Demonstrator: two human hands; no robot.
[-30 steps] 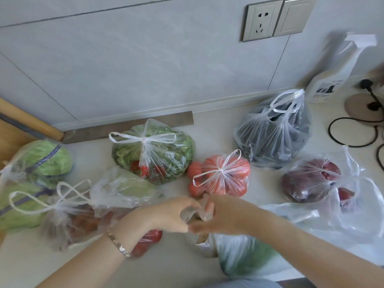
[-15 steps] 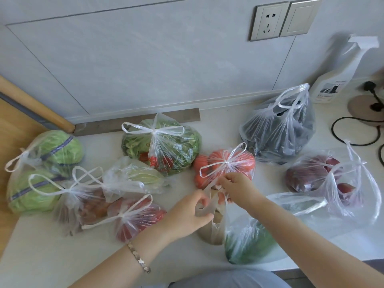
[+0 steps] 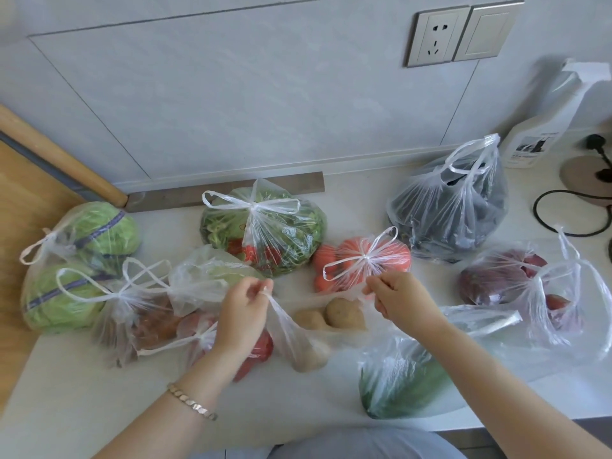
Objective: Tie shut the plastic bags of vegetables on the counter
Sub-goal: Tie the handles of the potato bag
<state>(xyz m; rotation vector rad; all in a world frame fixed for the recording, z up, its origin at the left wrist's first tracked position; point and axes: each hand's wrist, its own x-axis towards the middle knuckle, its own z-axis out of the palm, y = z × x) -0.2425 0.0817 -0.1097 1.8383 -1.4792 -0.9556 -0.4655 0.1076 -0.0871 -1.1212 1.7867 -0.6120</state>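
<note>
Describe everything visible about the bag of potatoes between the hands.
The potato bag is thin clear plastic, lying untied on the white counter. Three tan potatoes show through it. The left hand and right hand each pinch one handle, stretching them apart above the potatoes.

Potato bag (image 3: 318, 329) lies on counter (image 3: 82, 409), between pepper bag (image 3: 255, 349) and cucumber bag (image 3: 404, 382)
</note>
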